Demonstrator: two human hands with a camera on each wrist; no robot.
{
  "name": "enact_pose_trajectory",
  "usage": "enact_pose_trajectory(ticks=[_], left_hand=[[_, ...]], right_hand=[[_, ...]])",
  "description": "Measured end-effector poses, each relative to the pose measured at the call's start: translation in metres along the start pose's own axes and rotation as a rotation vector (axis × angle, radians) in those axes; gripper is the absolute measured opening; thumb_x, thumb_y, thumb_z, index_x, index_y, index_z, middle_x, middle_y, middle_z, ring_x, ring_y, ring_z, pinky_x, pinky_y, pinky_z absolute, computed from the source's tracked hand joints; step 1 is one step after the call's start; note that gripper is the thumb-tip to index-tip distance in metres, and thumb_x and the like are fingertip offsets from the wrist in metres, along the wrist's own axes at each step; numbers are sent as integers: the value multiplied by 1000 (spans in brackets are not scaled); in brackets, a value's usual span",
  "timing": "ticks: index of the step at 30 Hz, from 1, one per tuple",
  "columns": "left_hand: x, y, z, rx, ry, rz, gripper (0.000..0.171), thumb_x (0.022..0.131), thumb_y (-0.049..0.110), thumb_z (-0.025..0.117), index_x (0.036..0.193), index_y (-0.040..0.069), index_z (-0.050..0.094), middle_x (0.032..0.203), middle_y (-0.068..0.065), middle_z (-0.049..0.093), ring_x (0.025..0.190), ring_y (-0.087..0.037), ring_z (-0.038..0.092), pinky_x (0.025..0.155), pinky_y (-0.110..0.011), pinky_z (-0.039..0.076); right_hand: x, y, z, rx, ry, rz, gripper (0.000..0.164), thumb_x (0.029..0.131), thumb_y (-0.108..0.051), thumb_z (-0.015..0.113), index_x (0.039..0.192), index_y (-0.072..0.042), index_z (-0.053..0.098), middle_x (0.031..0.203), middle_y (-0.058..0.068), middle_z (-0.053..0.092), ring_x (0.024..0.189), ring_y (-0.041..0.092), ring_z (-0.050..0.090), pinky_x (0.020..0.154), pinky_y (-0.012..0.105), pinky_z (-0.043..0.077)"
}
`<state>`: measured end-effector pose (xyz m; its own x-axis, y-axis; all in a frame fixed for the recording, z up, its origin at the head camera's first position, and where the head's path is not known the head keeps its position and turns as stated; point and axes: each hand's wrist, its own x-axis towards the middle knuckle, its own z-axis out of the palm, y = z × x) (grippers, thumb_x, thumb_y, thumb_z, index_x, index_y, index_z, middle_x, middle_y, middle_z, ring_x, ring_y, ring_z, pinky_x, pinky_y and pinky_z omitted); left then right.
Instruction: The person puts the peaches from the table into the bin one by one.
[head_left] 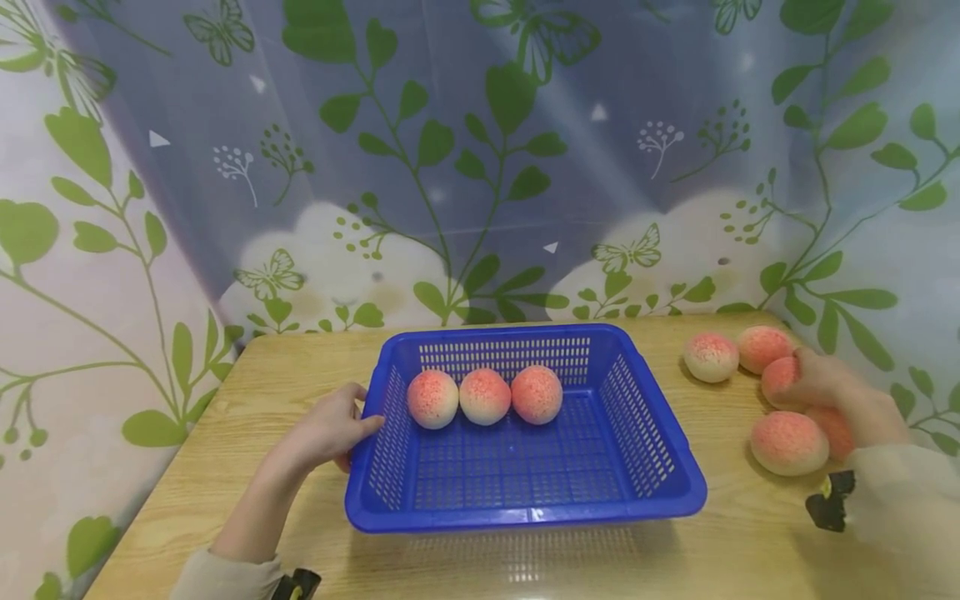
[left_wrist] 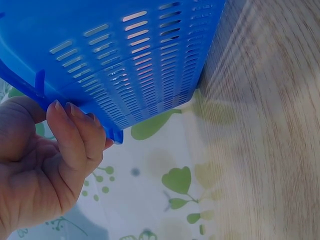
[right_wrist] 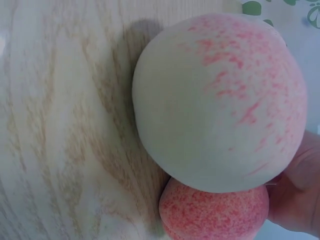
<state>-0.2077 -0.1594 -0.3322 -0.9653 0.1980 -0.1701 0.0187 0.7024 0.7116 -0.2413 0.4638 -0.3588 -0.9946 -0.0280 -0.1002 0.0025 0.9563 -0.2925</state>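
A blue plastic basket (head_left: 525,517) with slotted walls stands on the table, three pink-and-cream peaches (head_left: 484,397) in a row inside it. My left hand (head_left: 330,425) grips its left rim, thumb over the top; in the left wrist view the curled fingers (left_wrist: 75,130) sit under the rim's outer edge. To the right of the basket, my right hand (head_left: 840,387) holds a peach (head_left: 778,379) within a loose group, fingers and thumb at its right side. A large peach (right_wrist: 215,105) hides most of that hand in the right wrist view.
Around the right hand lie other peaches: one at the group's left (head_left: 711,357), one behind (head_left: 763,347), one in front (head_left: 789,443) and one partly under the hand (head_left: 834,433). A leaf-patterned curtain (head_left: 465,208) hangs along the wooden table's (head_left: 300,367) back and sides.
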Motion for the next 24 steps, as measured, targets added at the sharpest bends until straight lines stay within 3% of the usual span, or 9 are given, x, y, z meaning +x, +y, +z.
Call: enact_pose_trajectory(ticks=[9, 16, 24], left_hand=[[0, 1, 0, -7, -6, -5, 43, 92, 12, 55, 122, -12, 37, 71, -15, 55, 46, -19, 58, 42, -32, 53], [0, 2, 0, 0, 0, -15, 44, 92, 12, 55, 124, -12, 36, 71, -15, 55, 46, -19, 59, 42, -32, 53], [0, 1, 0, -1, -3, -10, 43, 92, 12, 55, 122, -11, 37, 69, -14, 56, 45, -18, 58, 42, -33, 53]], right_hand=[[-1, 0, -4, 15, -15, 17, 101, 77, -45, 70, 128, 25, 18, 118, 49, 32, 103, 63, 35, 85, 69, 34], [0, 1, -10, -14, 20, 2, 97, 75, -48, 71, 125, 23, 25, 114, 48, 37, 100, 63, 39, 82, 67, 37], [-1, -7, -20, -39, 26, -5, 100, 76, -46, 70, 127, 24, 22, 117, 48, 36, 102, 63, 38, 81, 67, 38]])
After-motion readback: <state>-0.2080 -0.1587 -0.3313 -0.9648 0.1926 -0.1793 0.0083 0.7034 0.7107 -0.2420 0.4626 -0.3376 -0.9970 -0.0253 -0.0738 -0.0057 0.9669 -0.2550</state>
